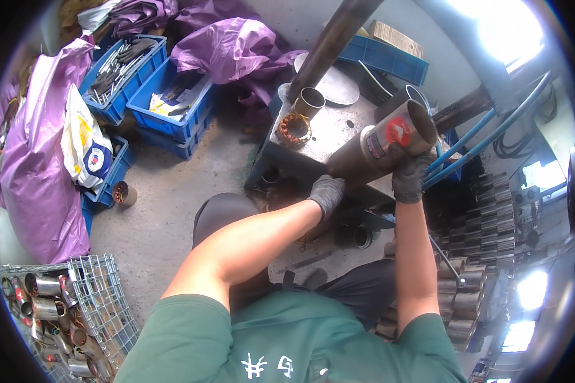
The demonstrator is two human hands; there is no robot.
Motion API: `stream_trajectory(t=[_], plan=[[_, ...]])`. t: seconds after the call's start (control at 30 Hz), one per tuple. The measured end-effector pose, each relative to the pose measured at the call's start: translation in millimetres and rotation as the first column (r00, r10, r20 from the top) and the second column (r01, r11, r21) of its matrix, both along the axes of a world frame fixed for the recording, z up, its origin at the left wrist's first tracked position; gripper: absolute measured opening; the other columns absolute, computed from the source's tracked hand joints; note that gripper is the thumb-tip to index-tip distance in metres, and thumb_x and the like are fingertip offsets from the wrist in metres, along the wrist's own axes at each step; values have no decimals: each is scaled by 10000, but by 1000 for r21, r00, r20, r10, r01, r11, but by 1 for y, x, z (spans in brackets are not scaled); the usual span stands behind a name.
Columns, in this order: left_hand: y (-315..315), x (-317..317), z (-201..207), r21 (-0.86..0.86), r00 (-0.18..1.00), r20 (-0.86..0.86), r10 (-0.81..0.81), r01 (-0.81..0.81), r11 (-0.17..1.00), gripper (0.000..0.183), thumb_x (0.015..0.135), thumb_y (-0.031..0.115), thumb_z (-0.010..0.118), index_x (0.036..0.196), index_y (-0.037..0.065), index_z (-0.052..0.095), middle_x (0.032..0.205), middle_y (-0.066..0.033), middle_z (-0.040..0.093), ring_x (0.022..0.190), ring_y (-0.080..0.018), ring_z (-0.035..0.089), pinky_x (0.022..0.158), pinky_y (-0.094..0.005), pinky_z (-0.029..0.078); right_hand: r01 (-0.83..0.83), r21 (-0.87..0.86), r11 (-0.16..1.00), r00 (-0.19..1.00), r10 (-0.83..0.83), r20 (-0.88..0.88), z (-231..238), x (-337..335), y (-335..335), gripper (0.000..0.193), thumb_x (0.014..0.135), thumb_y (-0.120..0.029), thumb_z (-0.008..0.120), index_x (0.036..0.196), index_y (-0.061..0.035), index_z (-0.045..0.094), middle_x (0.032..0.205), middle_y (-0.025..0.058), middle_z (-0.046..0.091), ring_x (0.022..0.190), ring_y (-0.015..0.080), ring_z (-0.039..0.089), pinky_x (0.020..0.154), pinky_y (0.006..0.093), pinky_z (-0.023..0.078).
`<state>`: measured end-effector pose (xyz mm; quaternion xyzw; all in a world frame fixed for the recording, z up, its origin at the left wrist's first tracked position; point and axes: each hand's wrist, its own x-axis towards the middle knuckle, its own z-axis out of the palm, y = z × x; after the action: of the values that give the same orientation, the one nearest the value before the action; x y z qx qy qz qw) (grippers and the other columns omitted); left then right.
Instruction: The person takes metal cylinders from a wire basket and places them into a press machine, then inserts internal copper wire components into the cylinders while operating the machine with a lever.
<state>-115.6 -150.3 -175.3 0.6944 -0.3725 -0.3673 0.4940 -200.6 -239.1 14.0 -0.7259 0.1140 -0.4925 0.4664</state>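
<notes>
A metal cylinder (382, 145) with a red round sticker lies tilted over the metal work table (348, 121), its open end up and to the right. My right hand (410, 175), in a dark grey glove, is closed round it near that open end. My left hand (327, 195), gloved too, is closed at its lower, darker end; some of its fingers are hidden. Left of the cylinder, a stator with copper windings (294, 130) rests on the table's corner, touching or close to a short metal tube (311, 102).
A thick metal post (329, 48) rises behind the table, and blue hoses (460, 156) run at the right. Blue crates (172, 124) and purple sacks (41, 153) line the left. A wire cage (102, 287) with metal tubes stands lower left; stacked cylinders (460, 300) lie lower right.
</notes>
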Motion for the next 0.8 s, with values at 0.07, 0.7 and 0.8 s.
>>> stream_trajectory(t=[0.07, 0.7, 0.8], plan=[[-3, -5, 11, -118, 992, -58, 112, -119, 986, 299, 915, 256, 693, 1085, 17, 752, 916, -233, 739, 891, -370, 738, 813, -454, 581, 30, -18, 999, 998, -29, 58, 16, -5, 2, 908, 734, -112, 933, 1515, -96, 469, 1420, 63, 585, 1294, 247, 580, 1081, 423, 543], [10, 3, 40, -12, 632, -772, 65, -116, 993, 262, 929, 177, 632, 1169, 90, 572, 846, -91, 607, 623, -206, 588, 534, -314, 482, 199, -68, 978, 969, -207, -134, -23, 22, -58, 944, 686, -227, 992, 1434, -88, 434, 1280, 106, 622, 1162, 241, 613, 984, 389, 555], [6, 3, 44, -4, 688, -725, 33, -53, 999, 246, 946, 200, 616, 1162, 88, 576, 900, -104, 642, 658, -211, 609, 554, -322, 502, 204, -101, 974, 974, -213, -83, -15, 22, -54, 927, 698, -195, 970, 1454, -84, 444, 1309, 104, 613, 1175, 239, 610, 982, 399, 556]])
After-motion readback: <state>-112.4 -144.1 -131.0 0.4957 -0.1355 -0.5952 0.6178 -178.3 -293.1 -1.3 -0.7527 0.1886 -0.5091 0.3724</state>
